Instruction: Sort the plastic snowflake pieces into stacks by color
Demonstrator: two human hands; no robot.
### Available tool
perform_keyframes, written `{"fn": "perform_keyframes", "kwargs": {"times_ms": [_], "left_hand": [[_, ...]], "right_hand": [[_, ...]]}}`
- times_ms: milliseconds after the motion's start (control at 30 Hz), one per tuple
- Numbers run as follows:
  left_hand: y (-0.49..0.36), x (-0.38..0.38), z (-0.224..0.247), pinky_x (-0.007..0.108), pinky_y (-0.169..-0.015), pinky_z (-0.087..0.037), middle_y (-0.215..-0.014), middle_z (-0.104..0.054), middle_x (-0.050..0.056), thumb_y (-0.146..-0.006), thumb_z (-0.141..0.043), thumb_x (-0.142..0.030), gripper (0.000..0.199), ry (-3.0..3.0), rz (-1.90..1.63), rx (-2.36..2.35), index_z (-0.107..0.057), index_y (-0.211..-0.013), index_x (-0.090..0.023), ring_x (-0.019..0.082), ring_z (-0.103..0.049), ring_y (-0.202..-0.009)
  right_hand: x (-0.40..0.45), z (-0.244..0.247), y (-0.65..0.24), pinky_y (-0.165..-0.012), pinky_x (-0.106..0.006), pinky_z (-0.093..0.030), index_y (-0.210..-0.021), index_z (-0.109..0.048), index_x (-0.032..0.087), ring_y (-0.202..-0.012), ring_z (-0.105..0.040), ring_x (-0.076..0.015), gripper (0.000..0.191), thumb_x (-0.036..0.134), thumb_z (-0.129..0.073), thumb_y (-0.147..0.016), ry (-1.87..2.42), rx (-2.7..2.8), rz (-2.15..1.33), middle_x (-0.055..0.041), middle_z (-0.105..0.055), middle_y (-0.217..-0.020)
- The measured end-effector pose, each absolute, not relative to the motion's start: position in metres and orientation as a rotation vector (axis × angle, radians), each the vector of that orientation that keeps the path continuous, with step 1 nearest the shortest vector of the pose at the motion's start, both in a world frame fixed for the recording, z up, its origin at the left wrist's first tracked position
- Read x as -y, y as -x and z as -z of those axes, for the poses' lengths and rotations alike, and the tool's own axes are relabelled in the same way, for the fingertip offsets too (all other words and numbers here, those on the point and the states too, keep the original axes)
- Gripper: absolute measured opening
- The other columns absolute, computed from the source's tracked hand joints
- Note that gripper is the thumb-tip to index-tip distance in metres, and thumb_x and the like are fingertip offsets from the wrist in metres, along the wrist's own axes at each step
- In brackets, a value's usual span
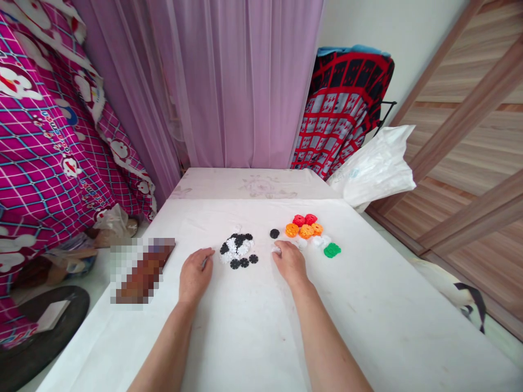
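Just beside left hand (pixel 195 273): discs (pixel 232 246).

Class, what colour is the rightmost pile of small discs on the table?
The rightmost pile is green, seen best in the head view.

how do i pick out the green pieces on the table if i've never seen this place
On the big white-covered table, find the orange pieces just beyond the person's right hand. The green pieces lie to the right of those and nearer the person, beside some white pieces; they are the only green ones on the table.
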State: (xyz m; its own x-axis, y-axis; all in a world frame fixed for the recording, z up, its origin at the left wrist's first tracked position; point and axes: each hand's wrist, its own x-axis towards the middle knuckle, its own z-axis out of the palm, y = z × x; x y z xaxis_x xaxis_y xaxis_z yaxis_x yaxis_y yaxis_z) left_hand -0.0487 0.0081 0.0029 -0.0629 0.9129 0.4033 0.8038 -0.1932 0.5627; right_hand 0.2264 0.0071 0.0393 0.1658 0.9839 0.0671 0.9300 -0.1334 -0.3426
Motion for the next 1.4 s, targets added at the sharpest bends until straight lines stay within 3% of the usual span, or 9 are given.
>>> {"fn": "perform_keyframes", "kwargs": {"times_ms": [300,567,967,1400], "left_hand": [[0.049,-0.009,-0.001,0.040,-0.099,-0.049,-0.108,-0.074,0.005,-0.085,-0.045,-0.030,0.031,-2.054,-1.128,-1.880,-0.072,-0.097,-0.023,0.023,-0.066,-0.105],[0.049,-0.009,0.000,0.040,-0.100,-0.049,-0.107,-0.074,0.004,-0.085,-0.045,-0.029,0.030,-2.059,-1.129,-1.889,-0.072,-0.098,-0.023,0.023,-0.066,-0.105],[0.049,-0.008,-0.002,0.041,-0.099,-0.049,-0.108,-0.074,0.006,-0.086,-0.044,-0.031,0.032,-2.057,-1.119,-1.884,-0.072,-0.098,-0.022,0.024,-0.066,-0.104],[0.048,-0.008,-0.002,0.041,-0.100,-0.049,-0.107,-0.074,0.005,-0.085,-0.043,-0.030,0.032,-2.045,-1.127,-1.882,-0.072,-0.098,-0.023,0.024,-0.066,-0.105]], "right_hand": [[-0.004,-0.043,-0.221,-0.090,-0.027,-0.041,-0.113,-0.067,0.022,-0.108,-0.057,-0.0196,0.028,0.021,-0.053,-0.088,2.071,1.839,-0.201,-0.0052,-0.066,-0.116],[0.006,-0.047,-0.200,-0.087,-0.026,-0.041,-0.109,-0.068,0.026,-0.107,-0.056,-0.0190,0.029,0.039,-0.062,-0.084,1.878,2.087,-0.351,-0.0036,-0.065,-0.110],[0.002,-0.045,-0.185,-0.080,-0.025,-0.041,-0.101,-0.067,0.023,-0.098,-0.059,-0.0171,0.022,0.033,-0.061,-0.082,1.978,2.081,-0.401,-0.0033,-0.065,-0.103],[-0.026,-0.056,-0.193,-0.070,-0.028,-0.040,-0.102,-0.070,0.021,-0.095,-0.058,-0.0194,0.022,0.030,-0.053,-0.090,2.207,1.986,-0.025,-0.0075,-0.064,-0.103]]}}
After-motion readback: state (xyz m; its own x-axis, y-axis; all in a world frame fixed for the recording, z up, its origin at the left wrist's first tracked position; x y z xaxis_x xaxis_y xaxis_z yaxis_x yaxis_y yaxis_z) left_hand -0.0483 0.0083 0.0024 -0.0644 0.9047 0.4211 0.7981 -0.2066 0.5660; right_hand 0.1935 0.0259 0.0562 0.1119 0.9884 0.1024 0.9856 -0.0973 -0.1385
